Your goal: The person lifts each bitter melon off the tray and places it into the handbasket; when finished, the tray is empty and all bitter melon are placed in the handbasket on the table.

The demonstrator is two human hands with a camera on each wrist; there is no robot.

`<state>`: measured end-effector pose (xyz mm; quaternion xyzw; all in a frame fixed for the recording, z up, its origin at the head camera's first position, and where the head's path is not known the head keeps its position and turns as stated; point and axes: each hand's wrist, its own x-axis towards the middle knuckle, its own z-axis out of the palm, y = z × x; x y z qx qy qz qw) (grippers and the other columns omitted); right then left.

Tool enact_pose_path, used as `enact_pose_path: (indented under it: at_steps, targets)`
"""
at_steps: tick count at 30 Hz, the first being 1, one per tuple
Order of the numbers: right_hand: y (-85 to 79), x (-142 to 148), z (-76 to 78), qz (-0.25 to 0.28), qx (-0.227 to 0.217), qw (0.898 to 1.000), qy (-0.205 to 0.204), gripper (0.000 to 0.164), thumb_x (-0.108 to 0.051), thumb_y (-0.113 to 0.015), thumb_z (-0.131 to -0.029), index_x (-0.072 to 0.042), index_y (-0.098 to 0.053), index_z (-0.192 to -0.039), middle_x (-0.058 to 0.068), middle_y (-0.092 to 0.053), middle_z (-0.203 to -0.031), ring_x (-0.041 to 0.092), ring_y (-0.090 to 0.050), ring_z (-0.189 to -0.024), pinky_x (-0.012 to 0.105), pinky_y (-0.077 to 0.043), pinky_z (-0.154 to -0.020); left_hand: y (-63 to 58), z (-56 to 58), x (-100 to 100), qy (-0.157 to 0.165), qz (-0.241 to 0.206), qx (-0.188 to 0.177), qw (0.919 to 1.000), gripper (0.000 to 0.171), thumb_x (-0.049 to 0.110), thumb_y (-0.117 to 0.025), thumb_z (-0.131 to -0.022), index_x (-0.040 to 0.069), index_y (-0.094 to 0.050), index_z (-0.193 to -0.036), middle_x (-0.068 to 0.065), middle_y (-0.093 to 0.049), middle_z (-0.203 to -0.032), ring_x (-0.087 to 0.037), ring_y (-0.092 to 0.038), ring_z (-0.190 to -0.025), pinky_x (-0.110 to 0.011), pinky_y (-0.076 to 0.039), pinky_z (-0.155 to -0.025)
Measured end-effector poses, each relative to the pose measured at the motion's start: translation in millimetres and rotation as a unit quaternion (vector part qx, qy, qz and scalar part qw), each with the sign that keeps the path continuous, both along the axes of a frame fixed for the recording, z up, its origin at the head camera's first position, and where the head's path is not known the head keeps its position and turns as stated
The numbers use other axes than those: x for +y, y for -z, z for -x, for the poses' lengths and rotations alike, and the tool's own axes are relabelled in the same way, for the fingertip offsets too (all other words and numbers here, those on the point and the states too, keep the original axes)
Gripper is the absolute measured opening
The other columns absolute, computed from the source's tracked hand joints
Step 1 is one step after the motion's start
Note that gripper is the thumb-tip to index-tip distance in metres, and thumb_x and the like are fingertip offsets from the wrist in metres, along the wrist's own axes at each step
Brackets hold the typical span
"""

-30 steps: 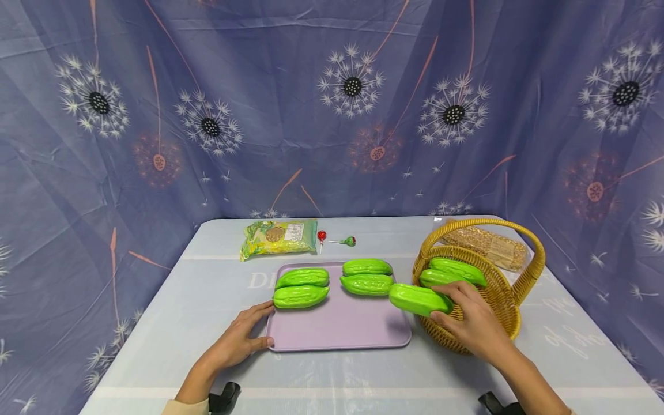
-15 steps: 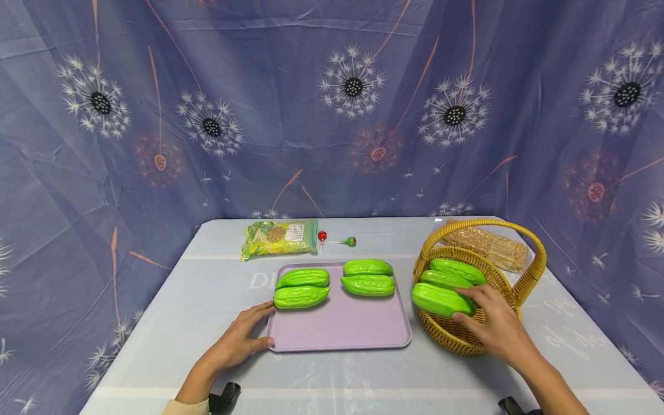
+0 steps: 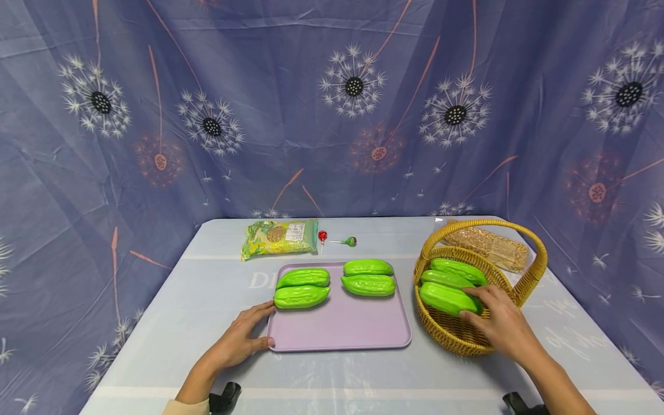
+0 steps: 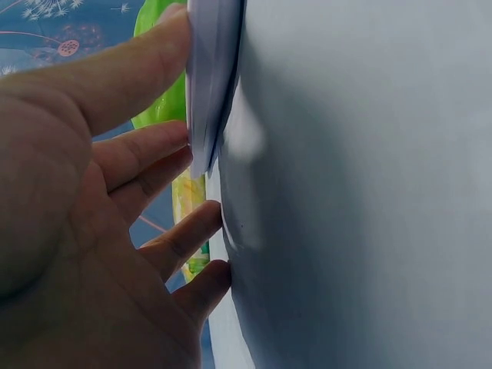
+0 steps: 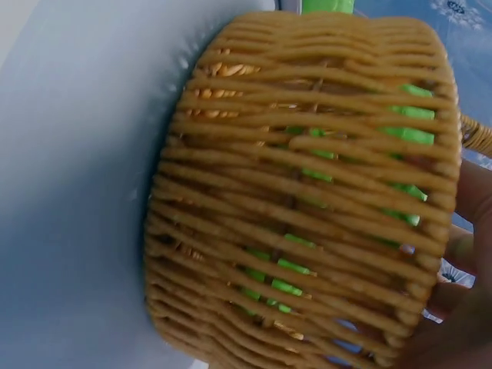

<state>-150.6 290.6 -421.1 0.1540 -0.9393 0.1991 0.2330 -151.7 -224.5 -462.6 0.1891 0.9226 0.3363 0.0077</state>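
Letters "DI" (image 3: 263,280) on the tablecloth (image 3: 332,374), its script (image 3: 576,344) and the label (image 3: 295,231) on the bag (image 3: 259,245) unreadable

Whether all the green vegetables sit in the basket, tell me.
No, four green vegetables lie on the purple tray.

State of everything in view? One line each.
Tray: flat, four gourds on it
Basket: upright, three gourds inside
Left hand: touching tray's left edge
Right hand: gripping basket's front gourd
Yellow bag: lying flat
Grain bag: lying behind basket
Red lollipop: lying
Green lollipop: lying
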Motion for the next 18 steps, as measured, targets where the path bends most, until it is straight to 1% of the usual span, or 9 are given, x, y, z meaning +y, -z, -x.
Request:
enact_pose_path:
  at_steps: [3,7,8,13,18]
  targets:
    - [0.4,3,2.3,-0.007,-0.011,1.000,0.006,0.050,-0.019,-0.082,-0.069,-0.005,-0.063,-0.114,0.012,-0.059,-0.103,0.031,-0.057,-0.093,0.050,-0.048,-0.070,-0.4,0.2,0,-0.001,-0.001,-0.003,1.0000,0.070,0.037,-0.073,-0.078,0.004,-0.049,-0.135,-0.009,-0.043,-0.147,-0.039,-0.038,-0.132,-0.062,-0.031,-0.104]
    - [1.4,6,5.7,-0.023,-0.030,0.999,0.014,0.048,-0.020,-0.081,-0.070,-0.005,-0.064,-0.113,0.011,-0.060,-0.101,0.028,-0.056,-0.090,0.044,-0.047,-0.067,-0.4,0.2,0,0.000,-0.001,-0.002,1.0000,0.069,0.037,-0.073,-0.078,0.004,-0.050,-0.135,-0.009,-0.043,-0.147,-0.039,-0.038,-0.132,-0.062,-0.031,-0.104]
    - [1.6,7,6.4,-0.024,-0.037,0.999,0.015,0.048,-0.021,-0.081,-0.071,-0.005,-0.064,-0.113,0.012,-0.060,-0.101,0.028,-0.056,-0.090,0.044,-0.047,-0.068,-0.3,0.1,0,0.000,-0.001,-0.001,1.0000,0.069,0.037,-0.073,-0.078,0.004,-0.050,-0.135,-0.009,-0.043,-0.146,-0.039,-0.039,-0.132,-0.062,-0.031,-0.104]
    - [2.5,8,9.8,-0.022,-0.082,0.996,0.018,0.047,-0.022,-0.079,-0.074,-0.004,-0.063,-0.114,0.016,-0.060,-0.106,0.035,-0.055,-0.097,0.052,-0.047,-0.074,0.0,0.0,0,0.002,-0.001,0.001,1.0000,0.069,0.037,-0.072,-0.078,0.004,-0.049,-0.135,-0.010,-0.043,-0.147,-0.039,-0.038,-0.131,-0.062,-0.031,-0.104]
    - [4.7,8,14.5,-0.032,-0.101,0.994,0.025,0.046,-0.022,-0.078,-0.075,-0.003,-0.063,-0.114,0.019,-0.060,-0.109,0.038,-0.054,-0.101,0.056,-0.046,-0.078,0.0,-0.2,0,0.002,-0.004,-0.003,1.0000,0.069,0.037,-0.072,-0.078,0.005,-0.049,-0.135,-0.010,-0.043,-0.147,-0.040,-0.038,-0.132,-0.063,-0.031,-0.103]
